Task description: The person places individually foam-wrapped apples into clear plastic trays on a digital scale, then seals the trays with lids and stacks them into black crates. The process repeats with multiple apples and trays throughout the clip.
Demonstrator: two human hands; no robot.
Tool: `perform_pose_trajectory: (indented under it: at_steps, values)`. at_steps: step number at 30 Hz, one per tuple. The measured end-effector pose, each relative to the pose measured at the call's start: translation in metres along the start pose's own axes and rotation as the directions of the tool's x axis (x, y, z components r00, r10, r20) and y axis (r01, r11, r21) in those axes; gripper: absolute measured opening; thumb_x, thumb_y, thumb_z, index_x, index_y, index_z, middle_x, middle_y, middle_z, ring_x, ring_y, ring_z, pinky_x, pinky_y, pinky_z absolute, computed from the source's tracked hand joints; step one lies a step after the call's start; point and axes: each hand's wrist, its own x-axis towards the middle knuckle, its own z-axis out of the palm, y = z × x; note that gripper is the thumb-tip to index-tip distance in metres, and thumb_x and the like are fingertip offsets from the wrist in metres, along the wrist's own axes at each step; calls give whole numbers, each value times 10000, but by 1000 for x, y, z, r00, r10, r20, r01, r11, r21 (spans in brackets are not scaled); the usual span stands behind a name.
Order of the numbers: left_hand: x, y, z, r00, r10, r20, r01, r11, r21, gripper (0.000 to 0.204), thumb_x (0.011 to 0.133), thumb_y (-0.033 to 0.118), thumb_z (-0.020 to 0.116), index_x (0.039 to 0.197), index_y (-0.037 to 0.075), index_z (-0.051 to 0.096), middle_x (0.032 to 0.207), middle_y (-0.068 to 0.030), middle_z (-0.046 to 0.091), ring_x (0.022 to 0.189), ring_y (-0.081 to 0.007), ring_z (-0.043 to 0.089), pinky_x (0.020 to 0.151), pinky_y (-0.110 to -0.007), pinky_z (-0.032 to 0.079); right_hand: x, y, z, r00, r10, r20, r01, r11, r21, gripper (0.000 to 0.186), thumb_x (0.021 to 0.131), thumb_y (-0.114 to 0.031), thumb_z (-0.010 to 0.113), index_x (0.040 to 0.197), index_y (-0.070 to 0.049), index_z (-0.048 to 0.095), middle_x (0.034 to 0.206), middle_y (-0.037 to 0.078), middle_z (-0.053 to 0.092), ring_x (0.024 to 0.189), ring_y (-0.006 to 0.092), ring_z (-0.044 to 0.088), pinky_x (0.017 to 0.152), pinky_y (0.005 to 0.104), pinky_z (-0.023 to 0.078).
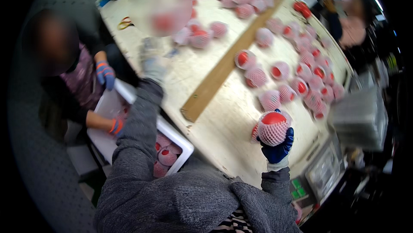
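My right hand [278,150], in a blue-coated glove, is closed around a round red fruit [274,128] in a pink foam net. The fruit's bare red top faces up, above the table's near right part. Other netted fruits are partly hidden just behind it. My left hand [153,63], in a pale grey glove, reaches over the table's left edge. Motion smears its fingers, and I cannot tell whether anything is in them. Nearest to it on the tabletop are netted fruits [200,38]. Beneath my left forearm, a white foam box [185,149] contains more netted fruits [167,156].
A wooden strip [215,87] divides the pale table [206,138], with netted fruits on both sides. Yellow-handled scissors [125,23] lie at the left edge. A co-worker's orange-and-blue gloved hands [105,75] are at the foam box. Clear plastic sheets [359,117] stand at right; another person [352,26] is beyond.
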Motion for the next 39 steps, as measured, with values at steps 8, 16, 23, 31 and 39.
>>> perform_pose_trajectory:
  at_steps: [8, 16, 23, 31, 39]
  values:
    - [-71, -117, 146, 510, -197, 837, 850, 267, -455, 170, 849, 100, 568, 681, 84, 552, 651, 4, 526, 594, -104, 475, 544, -274, 404, -155, -95, -51, 641, -690, -335, 602, 723, -338, 796, 790, -546, 641, 1413, -143, 352, 1374, 96, 440, 1205, 301, 485, 935, 513, 470]
    - [-59, 32, -1, 427, 52, 903, 520, -831, -198, 527, 890, 420, 545, 1302, 95, 492, 1297, -112, 538, 1201, -284, 499, 1010, -504, 414, -210, -211, -98, 484, -843, -234, 151, 344, -927, 482, 884, -159, 588, 1325, -29, 443, 1187, 98, 554, 1048, 176, 567, 928, 281, 453]
    - [-99, 203, -143, 497, 457, 737, 691, -723, -18, 524, 885, 419, 546, 1312, 123, 486, 1312, -103, 520, 1190, -301, 514, 966, -550, 453, -194, -251, -150, 859, -398, -322, -387, -93, -917, 304, 892, -232, 564, 1146, -69, 604, 1056, 168, 601, 926, 280, 589, 783, 345, 476]
    - [-127, 248, -239, 353, 630, 692, 765, -620, 174, 573, 871, 471, 563, 1294, 95, 470, 1260, -122, 534, 1152, -309, 534, 944, -494, 489, -253, -217, -71, 522, -811, -263, -288, 123, -950, 352, 883, -151, 593, 1233, -122, 572, 1026, 129, 626, 902, 225, 615, 778, 303, 499]
    - [-192, 262, -274, 324, 689, 648, 887, -459, 44, 558, 882, 235, 540, 1364, 5, 378, 1294, -133, 502, 1189, -279, 507, 1011, -412, 418, -236, -57, -52, 962, -102, -255, -109, 709, -696, 615, 850, -109, 650, 1387, -48, 355, 1206, 117, 519, 983, 151, 542, 831, 269, 458]
